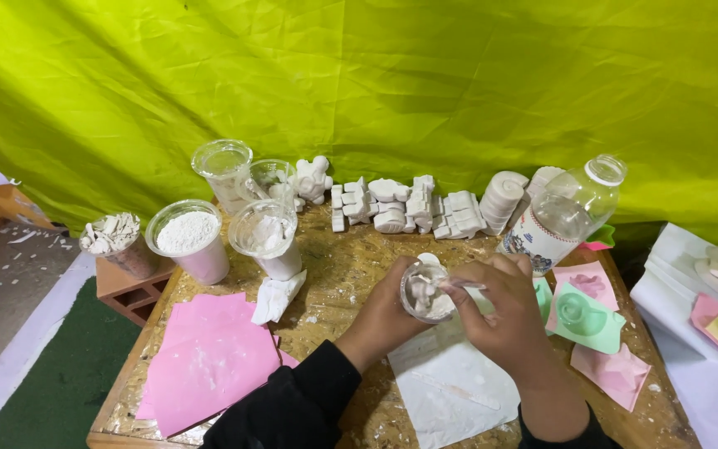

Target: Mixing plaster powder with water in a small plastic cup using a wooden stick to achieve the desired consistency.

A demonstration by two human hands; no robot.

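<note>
My left hand [380,320] grips a small clear plastic cup [425,293] of white paste, tilted toward me above the table. My right hand [504,312] holds a thin clear stick [459,284] whose tip is down in the paste. Both hands hover over a white sheet [450,387] smeared with plaster. Just right of my right hand lie a green mould [587,316] and pink moulds [612,370].
A wooden table [334,266] carries clear cups of white powder [189,237], a cup of plaster shards [114,241], a row of white plaster casts [409,204], a clear bottle [563,212] lying tilted and pink sheets [205,357]. A green cloth hangs behind.
</note>
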